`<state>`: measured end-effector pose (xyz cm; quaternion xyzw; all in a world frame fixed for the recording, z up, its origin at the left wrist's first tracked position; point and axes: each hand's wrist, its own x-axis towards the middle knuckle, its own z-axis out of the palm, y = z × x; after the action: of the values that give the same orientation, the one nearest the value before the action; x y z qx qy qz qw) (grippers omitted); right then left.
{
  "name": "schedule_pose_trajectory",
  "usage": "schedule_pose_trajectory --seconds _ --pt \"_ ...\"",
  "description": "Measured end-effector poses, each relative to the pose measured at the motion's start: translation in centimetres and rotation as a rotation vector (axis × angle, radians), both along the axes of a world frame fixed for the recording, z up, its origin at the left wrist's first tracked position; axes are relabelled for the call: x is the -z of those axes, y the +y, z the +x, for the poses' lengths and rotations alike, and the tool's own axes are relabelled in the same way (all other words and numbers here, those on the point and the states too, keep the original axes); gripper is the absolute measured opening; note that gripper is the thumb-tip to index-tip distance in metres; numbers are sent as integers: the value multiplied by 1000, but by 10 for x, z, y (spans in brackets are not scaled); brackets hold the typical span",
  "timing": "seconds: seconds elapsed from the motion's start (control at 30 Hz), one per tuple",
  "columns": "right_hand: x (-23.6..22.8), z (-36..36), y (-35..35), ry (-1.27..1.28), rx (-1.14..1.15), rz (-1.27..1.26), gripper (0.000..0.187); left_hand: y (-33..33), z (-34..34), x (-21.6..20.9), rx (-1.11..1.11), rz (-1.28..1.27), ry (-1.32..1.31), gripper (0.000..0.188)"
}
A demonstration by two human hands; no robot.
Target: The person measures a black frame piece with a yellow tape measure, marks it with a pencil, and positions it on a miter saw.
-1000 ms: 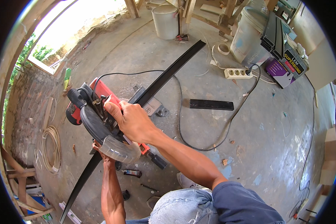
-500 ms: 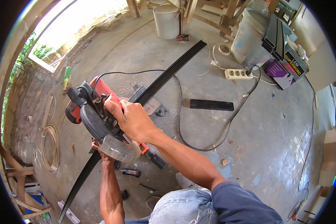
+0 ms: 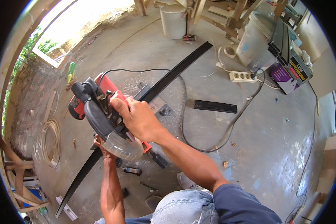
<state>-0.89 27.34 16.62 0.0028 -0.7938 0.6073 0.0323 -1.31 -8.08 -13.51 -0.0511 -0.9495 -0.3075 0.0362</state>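
Observation:
A red and black miter saw (image 3: 94, 107) with a clear blade guard (image 3: 124, 146) stands on the floor in front of me. My right hand (image 3: 141, 118) is wrapped round its red handle, thumb on top. A long black channel strip (image 3: 178, 70) runs diagonally under the saw, from the far right to the near left. Below the guard my left hand (image 3: 106, 148) is closed on the strip's near stretch, its fingers partly hidden by the saw. The blade's contact with the strip is hidden.
A short black offcut (image 3: 215, 106) lies right of the saw. The black cord (image 3: 183, 123) loops to a white power strip (image 3: 243, 77). Buckets (image 3: 173, 23) and a purple box (image 3: 287, 76) stand farther back. Coiled cable (image 3: 50, 143) and a green-handled tool (image 3: 71, 71) lie left.
The whole view has shifted slightly to the right across the picture. Both hands keep their hold, and the saw and strip stay in the same arrangement.

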Motion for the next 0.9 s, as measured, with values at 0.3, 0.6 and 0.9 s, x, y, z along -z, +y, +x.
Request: schedule_pose_trajectory --seconds 0.3,0.6,0.9 --pt "-11 2 4 -34 -60 -61 80 20 10 -48 116 -737 279 31" --pt "-12 2 3 -61 -83 -72 82 18 7 -51 100 -756 294 30" --pt "-10 2 6 -42 -87 -69 81 17 3 -48 101 -758 302 30"
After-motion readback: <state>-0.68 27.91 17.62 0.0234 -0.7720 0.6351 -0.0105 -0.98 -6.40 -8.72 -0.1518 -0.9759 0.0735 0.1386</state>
